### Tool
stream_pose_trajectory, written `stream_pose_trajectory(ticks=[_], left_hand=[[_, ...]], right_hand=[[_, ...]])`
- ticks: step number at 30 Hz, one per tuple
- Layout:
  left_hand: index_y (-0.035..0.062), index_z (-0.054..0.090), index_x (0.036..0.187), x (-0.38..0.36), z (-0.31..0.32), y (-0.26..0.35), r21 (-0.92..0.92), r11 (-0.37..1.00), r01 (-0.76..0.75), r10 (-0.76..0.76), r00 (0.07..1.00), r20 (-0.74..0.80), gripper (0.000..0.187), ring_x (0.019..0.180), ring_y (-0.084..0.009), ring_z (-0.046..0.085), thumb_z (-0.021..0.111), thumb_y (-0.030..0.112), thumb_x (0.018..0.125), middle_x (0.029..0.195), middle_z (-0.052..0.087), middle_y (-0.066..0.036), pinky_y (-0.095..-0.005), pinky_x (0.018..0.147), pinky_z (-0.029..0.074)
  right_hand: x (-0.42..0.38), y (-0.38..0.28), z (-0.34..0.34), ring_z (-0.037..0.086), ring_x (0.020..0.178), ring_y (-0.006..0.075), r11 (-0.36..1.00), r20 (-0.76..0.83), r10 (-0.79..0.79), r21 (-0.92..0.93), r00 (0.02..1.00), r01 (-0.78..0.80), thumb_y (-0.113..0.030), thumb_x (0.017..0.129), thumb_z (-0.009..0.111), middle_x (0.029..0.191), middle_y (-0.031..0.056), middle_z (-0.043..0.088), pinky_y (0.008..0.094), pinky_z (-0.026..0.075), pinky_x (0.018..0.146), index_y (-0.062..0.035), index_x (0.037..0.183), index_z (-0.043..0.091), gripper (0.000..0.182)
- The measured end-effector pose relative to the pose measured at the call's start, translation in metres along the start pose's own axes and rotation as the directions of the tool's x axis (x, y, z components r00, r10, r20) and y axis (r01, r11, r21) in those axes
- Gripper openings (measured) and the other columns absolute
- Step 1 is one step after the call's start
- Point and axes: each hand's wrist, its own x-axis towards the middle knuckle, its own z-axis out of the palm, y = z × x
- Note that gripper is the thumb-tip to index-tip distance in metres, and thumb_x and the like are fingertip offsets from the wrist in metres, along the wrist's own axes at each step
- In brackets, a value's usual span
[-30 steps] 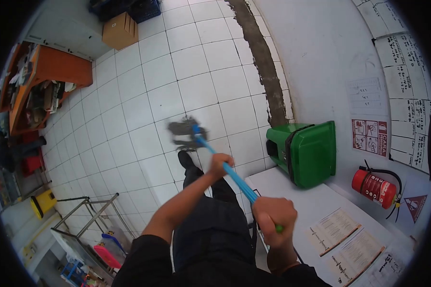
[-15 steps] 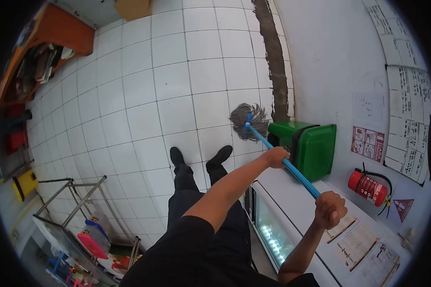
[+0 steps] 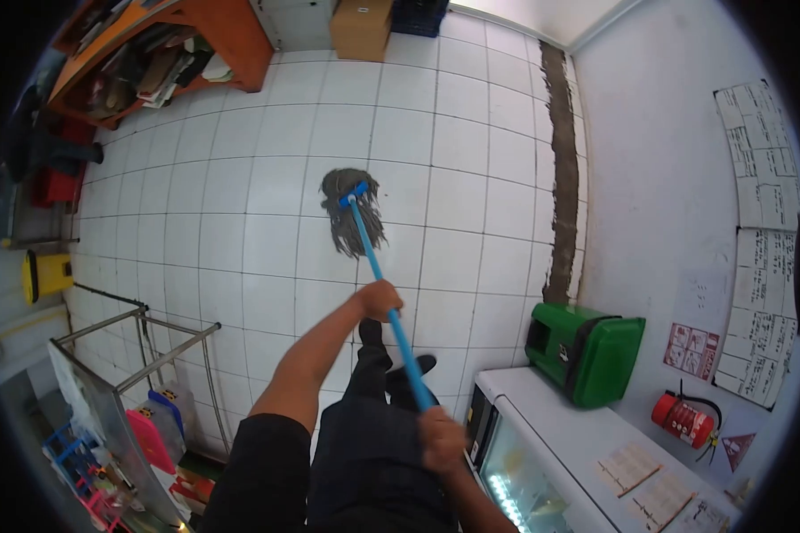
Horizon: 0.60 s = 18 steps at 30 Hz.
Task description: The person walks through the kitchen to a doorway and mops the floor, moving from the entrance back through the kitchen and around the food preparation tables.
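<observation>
A string mop with grey strands [image 3: 338, 188] and a blue head lies on the white tiled floor ahead of my feet. Its light blue handle [image 3: 404, 351] slants back toward my body. My left hand [image 3: 380, 300] is wrapped round the handle partway down. Closer to my waist, my right hand [image 3: 442, 440] grips the handle's upper end, slightly smeared by motion. The mop strands trail toward me, spread on the tiles.
A green bin [image 3: 596, 355] stands beside a glass-fronted fridge [image 3: 542, 426] on the right. A fire extinguisher [image 3: 684, 419] hangs on the wall. At left are a metal-framed table [image 3: 164, 355], a yellow bucket-like object [image 3: 48, 274] and an orange shelf [image 3: 236, 44]. A cardboard box [image 3: 361, 31] sits at the back.
The mop has swept left, from beside the green bin to the middle of the floor. Both hands moved left with the handle, and my view and feet have shifted.
</observation>
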Motion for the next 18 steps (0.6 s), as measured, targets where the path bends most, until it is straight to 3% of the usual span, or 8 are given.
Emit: stream_pose_trajectory(ticks=[2, 5, 11, 13, 14, 15, 17, 18], left_hand=[[0.0121, 0.062, 0.058, -0.036, -0.031, -0.021, 0.161, 0.987, 0.011, -0.022, 0.997, 0.068, 0.019, 0.073, -0.0287, 0.062, 0.065, 0.027, 0.069, 0.065, 0.062, -0.009, -0.0429, 0.071, 0.048], [0.0137, 0.070, 0.065, -0.053, -0.042, -0.019, 0.373, 0.900, 0.227, -0.277, 0.957, 0.084, 0.016, 0.099, -0.0255, 0.055, 0.064, 0.027, 0.070, 0.089, 0.064, -0.007, -0.0413, 0.089, 0.040], [0.0159, 0.067, 0.064, -0.045, 0.057, 0.032, 0.364, 0.920, 0.142, -0.219, 0.959, 0.181, 0.014, 0.077, -0.0275, 0.061, 0.070, 0.025, 0.053, 0.065, 0.062, -0.006, -0.0421, 0.078, 0.045], [0.0139, 0.065, 0.062, -0.051, 0.119, 0.071, 0.231, 0.959, 0.162, -0.208, 0.960, 0.189, 0.014, 0.074, -0.0305, 0.062, 0.068, 0.028, 0.058, 0.066, 0.062, -0.008, -0.0450, 0.076, 0.046], [0.0132, 0.066, 0.064, -0.056, 0.132, 0.107, 0.130, 0.987, 0.091, -0.099, 0.994, 0.055, 0.013, 0.075, -0.0309, 0.063, 0.067, 0.026, 0.061, 0.068, 0.063, -0.010, -0.0460, 0.078, 0.046], [0.0121, 0.067, 0.066, -0.047, 0.122, 0.153, 0.157, 0.982, 0.105, -0.151, 0.937, 0.314, 0.012, 0.076, -0.0309, 0.063, 0.067, 0.023, 0.061, 0.070, 0.064, -0.010, -0.0466, 0.078, 0.046], [0.0100, 0.067, 0.070, -0.054, 0.177, 0.204, -0.033, 0.999, 0.022, -0.015, 0.980, 0.200, 0.017, 0.074, -0.0322, 0.064, 0.066, 0.025, 0.061, 0.070, 0.064, -0.011, -0.0471, 0.077, 0.046], [0.0099, 0.066, 0.069, -0.055, 0.169, 0.242, -0.037, 0.999, 0.004, 0.007, 0.964, 0.267, 0.017, 0.074, -0.0323, 0.064, 0.066, 0.024, 0.060, 0.071, 0.064, -0.011, -0.0458, 0.074, 0.047]], right_hand=[[0.013, 0.007, 0.044, 0.057, 0.065, 0.0304, 0.995, 0.205, 0.067, -0.092, 0.976, -0.049, -0.001, 0.077, 0.056, 0.064, 0.0125, 0.054, 0.0391, 0.048, 0.063, 0.0007, 0.064, 0.051, 0.015], [-0.009, 0.042, 0.064, 0.059, 0.070, 0.0300, 0.994, 0.181, 0.040, -0.106, 0.983, -0.021, 0.004, 0.074, 0.058, 0.066, 0.0117, 0.055, 0.0380, 0.048, 0.067, 0.0010, 0.063, 0.051, 0.014], [-0.079, -0.010, 0.015, 0.053, 0.058, 0.0234, 0.989, 0.027, 0.117, -0.098, 0.993, -0.114, -0.007, 0.087, 0.054, 0.058, 0.0103, 0.049, 0.0372, 0.045, 0.062, -0.0003, 0.057, 0.045, 0.032], [-0.135, -0.049, -0.015, 0.058, 0.060, 0.0273, 0.932, -0.037, 0.297, -0.206, 0.954, -0.298, -0.010, 0.089, 0.055, 0.062, 0.0144, 0.054, 0.0387, 0.048, 0.060, 0.0014, 0.060, 0.050, 0.031], [-0.164, -0.068, -0.024, 0.037, 0.050, 0.0146, 0.922, -0.165, 0.351, -0.108, 0.922, -0.371, -0.025, 0.095, 0.052, 0.053, 0.0038, 0.041, 0.0320, 0.037, 0.051, -0.0038, 0.053, 0.038, 0.049], [-0.197, -0.088, -0.045, 0.053, 0.053, 0.0224, 0.900, -0.184, 0.387, -0.139, 0.904, -0.414, -0.015, 0.093, 0.051, 0.057, 0.0101, 0.051, 0.0394, 0.047, 0.058, -0.0003, 0.059, 0.046, 0.038], [-0.246, -0.128, -0.075, 0.044, 0.045, 0.0162, 0.873, -0.251, 0.467, -0.024, 0.848, -0.488, -0.021, 0.095, 0.052, 0.055, 0.0019, 0.047, 0.0344, 0.039, 0.044, -0.0063, 0.056, 0.045, 0.042], [-0.370, -0.099, -0.124, 0.041, 0.042, 0.0121, 0.557, -0.101, 0.476, -0.734, 0.874, -0.388, -0.025, 0.097, 0.053, 0.055, -0.0030, 0.045, 0.0278, 0.033, 0.038, -0.0128, 0.074, 0.055, 0.026]])
